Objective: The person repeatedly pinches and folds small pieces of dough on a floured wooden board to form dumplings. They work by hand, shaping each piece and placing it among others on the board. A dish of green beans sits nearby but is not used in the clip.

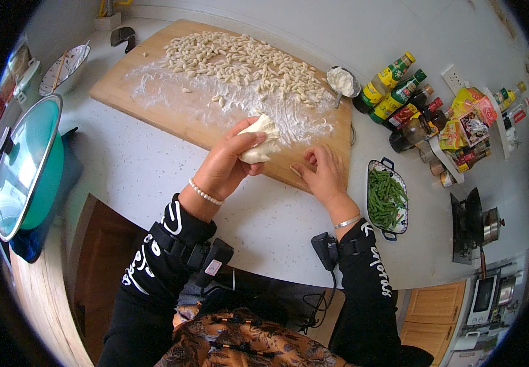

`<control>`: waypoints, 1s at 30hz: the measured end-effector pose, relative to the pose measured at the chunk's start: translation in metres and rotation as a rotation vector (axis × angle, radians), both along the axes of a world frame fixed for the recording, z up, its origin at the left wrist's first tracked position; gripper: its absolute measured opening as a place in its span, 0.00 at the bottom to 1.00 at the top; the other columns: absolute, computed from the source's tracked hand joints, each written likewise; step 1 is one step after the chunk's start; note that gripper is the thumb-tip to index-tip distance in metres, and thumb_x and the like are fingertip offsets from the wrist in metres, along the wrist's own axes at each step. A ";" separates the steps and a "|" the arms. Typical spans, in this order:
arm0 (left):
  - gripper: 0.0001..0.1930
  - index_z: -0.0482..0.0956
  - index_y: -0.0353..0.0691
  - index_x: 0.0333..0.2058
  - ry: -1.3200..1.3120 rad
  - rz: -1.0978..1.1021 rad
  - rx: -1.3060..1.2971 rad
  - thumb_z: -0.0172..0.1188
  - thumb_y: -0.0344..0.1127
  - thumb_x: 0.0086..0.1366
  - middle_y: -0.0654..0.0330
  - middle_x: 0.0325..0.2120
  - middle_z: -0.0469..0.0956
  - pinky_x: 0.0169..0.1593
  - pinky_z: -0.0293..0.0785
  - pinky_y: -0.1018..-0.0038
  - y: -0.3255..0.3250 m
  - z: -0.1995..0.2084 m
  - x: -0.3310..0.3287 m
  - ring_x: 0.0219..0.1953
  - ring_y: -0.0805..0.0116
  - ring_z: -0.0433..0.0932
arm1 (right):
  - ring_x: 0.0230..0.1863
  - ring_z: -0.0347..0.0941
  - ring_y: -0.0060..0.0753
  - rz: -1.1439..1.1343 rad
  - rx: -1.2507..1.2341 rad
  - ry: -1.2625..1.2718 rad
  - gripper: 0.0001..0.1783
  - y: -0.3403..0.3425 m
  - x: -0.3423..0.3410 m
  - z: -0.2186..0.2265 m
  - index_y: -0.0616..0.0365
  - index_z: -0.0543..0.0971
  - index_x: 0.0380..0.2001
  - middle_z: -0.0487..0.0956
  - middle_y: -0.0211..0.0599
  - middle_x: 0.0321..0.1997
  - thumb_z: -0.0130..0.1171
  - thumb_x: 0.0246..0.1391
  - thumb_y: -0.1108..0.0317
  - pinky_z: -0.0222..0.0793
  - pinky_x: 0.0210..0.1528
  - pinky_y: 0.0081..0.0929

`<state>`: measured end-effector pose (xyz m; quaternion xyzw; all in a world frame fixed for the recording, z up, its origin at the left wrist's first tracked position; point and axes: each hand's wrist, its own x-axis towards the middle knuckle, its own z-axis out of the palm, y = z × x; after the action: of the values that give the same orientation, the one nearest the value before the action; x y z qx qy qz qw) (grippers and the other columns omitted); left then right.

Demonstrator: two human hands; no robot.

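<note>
My left hand (pixel 227 159) is wrapped round a soft white lump of dough (pixel 260 140), held above the front part of a floured wooden board (pixel 172 125). My right hand (pixel 325 174) is at the board's front right corner, its fingers curled toward the thumb. A small pale bit shows by the thumb tip; I cannot tell if it is dough or nail. Toward the back of the board lie many small shaped dough pieces (pixel 234 58), with a few strays nearer the dough lump. Loose flour is smeared across the board's middle.
A metal scoop of flour (pixel 341 81) stands off the board's right end, beside several sauce bottles (pixel 387 82). Cut green beans fill a handled dish (pixel 388 234) to the right. At left are a glass-lidded teal basin (pixel 43 174) and a patterned bowl (pixel 71 70) with chopsticks.
</note>
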<state>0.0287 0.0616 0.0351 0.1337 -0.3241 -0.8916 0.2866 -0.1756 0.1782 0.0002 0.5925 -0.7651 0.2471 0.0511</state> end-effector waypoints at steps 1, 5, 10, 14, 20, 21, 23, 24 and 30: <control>0.16 0.68 0.41 0.48 -0.002 -0.003 -0.010 0.56 0.34 0.61 0.65 0.29 0.72 0.22 0.61 0.82 0.000 0.000 0.000 0.22 0.77 0.68 | 0.38 0.70 0.38 0.000 -0.010 0.007 0.16 0.000 -0.001 0.000 0.50 0.73 0.32 0.73 0.31 0.31 0.68 0.40 0.62 0.60 0.43 0.38; 0.16 0.68 0.41 0.48 0.008 -0.001 -0.029 0.55 0.34 0.61 0.64 0.29 0.72 0.22 0.62 0.82 -0.001 0.001 0.002 0.22 0.77 0.68 | 0.38 0.70 0.37 -0.014 -0.054 0.023 0.14 -0.004 -0.004 0.000 0.50 0.73 0.32 0.73 0.30 0.31 0.66 0.43 0.64 0.60 0.43 0.37; 0.16 0.68 0.41 0.48 0.042 0.043 -0.022 0.55 0.35 0.61 0.64 0.29 0.72 0.23 0.62 0.81 -0.004 -0.001 0.003 0.22 0.77 0.68 | 0.36 0.71 0.37 -0.085 -0.049 0.019 0.10 -0.010 -0.012 0.000 0.51 0.73 0.30 0.74 0.31 0.28 0.64 0.45 0.66 0.62 0.42 0.37; 0.17 0.67 0.40 0.49 0.113 0.078 0.017 0.55 0.35 0.62 0.64 0.30 0.72 0.23 0.61 0.80 -0.010 -0.003 0.006 0.21 0.76 0.66 | 0.31 0.73 0.38 -0.102 -0.072 -0.037 0.07 -0.010 -0.021 -0.001 0.54 0.74 0.33 0.76 0.33 0.26 0.58 0.52 0.67 0.66 0.36 0.34; 0.12 0.67 0.41 0.45 0.192 0.136 0.116 0.53 0.35 0.65 0.61 0.30 0.72 0.21 0.62 0.81 -0.014 -0.006 0.010 0.20 0.76 0.64 | 0.22 0.71 0.28 -0.139 0.015 -0.478 0.08 0.002 -0.032 0.010 0.58 0.73 0.40 0.77 0.34 0.24 0.46 0.61 0.68 0.67 0.28 0.25; 0.11 0.67 0.41 0.45 0.204 0.136 0.120 0.52 0.35 0.65 0.61 0.29 0.72 0.21 0.62 0.81 -0.014 -0.006 0.010 0.20 0.75 0.64 | 0.21 0.69 0.23 -0.130 0.037 -0.500 0.08 0.002 -0.031 0.013 0.59 0.72 0.40 0.76 0.32 0.24 0.46 0.62 0.68 0.66 0.26 0.22; 0.11 0.67 0.41 0.45 0.217 0.138 0.141 0.53 0.35 0.65 0.61 0.29 0.72 0.21 0.62 0.81 -0.014 -0.005 0.011 0.20 0.75 0.64 | 0.24 0.69 0.22 -0.146 0.119 -0.614 0.09 -0.002 -0.027 0.019 0.59 0.71 0.42 0.77 0.32 0.28 0.44 0.63 0.69 0.66 0.29 0.21; 0.11 0.67 0.41 0.44 0.232 0.141 0.141 0.53 0.35 0.65 0.61 0.29 0.72 0.21 0.62 0.80 -0.015 -0.005 0.011 0.20 0.75 0.64 | 0.30 0.72 0.25 -0.168 0.178 -0.704 0.10 -0.007 -0.024 0.023 0.59 0.71 0.43 0.78 0.35 0.33 0.43 0.63 0.69 0.69 0.33 0.23; 0.11 0.67 0.41 0.44 0.285 0.207 0.261 0.53 0.33 0.64 0.62 0.27 0.71 0.24 0.61 0.78 -0.019 -0.007 0.016 0.20 0.73 0.65 | 0.56 0.68 0.35 0.211 -0.245 -0.907 0.20 -0.068 -0.025 0.034 0.58 0.64 0.58 0.66 0.39 0.61 0.44 0.63 0.68 0.66 0.54 0.30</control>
<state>0.0449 0.0431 0.0286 0.0748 -0.1468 -0.9017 0.3998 -0.2002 0.1101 0.0338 0.4891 -0.6110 0.5728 -0.2435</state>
